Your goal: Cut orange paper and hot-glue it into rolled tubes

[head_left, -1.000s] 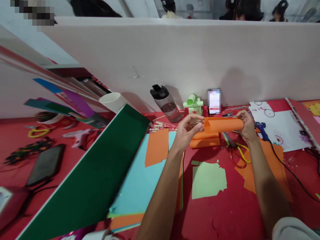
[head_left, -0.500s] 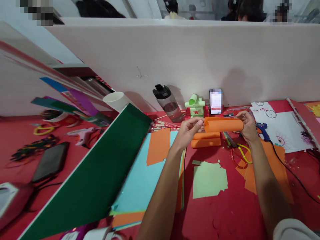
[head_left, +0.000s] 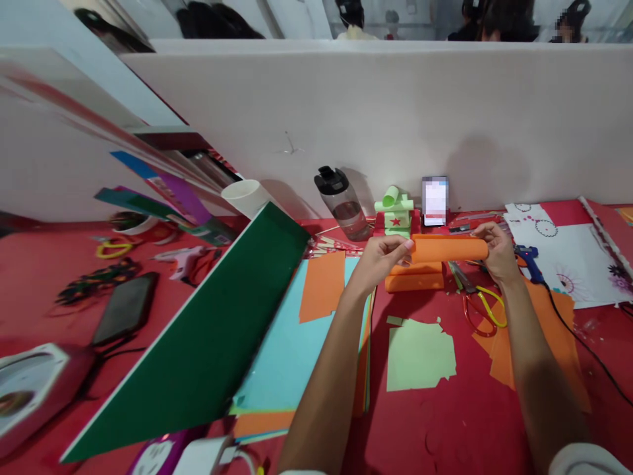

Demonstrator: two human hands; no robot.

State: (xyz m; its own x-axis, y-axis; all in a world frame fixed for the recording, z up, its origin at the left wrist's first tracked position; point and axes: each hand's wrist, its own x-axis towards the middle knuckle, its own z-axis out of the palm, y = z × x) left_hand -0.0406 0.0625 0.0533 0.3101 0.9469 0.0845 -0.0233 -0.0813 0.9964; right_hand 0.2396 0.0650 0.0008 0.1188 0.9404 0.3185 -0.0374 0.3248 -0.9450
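Observation:
Between my two hands I hold a sheet of orange paper rolled into a tube point(head_left: 450, 249), lying level above the table. My left hand point(head_left: 384, 258) pinches its left end, and my right hand point(head_left: 497, 249) grips the right end. Just below it on the table lie other rolled orange paper pieces point(head_left: 414, 282). Behind my left hand stands a small light green paper model point(head_left: 395, 214) with a red star. Red and yellow handled scissors point(head_left: 482, 305) lie under my right wrist. Nearer to me is a light green paper sheet point(head_left: 420, 356) with ragged edges.
A long green board point(head_left: 208, 349) leans across the left side beside a stack of blue paper point(head_left: 281, 363). A water bottle point(head_left: 346, 208) and a phone point(head_left: 435, 201) stand near the wall. At right lie a blue glue gun point(head_left: 529, 262) with its cord and orange sheets point(head_left: 548, 343).
The whole view has shifted, so things sit slightly further right. In the tube, the open overlap seen before has closed up, and it looks more tightly rolled. Both hands keep hold of it.

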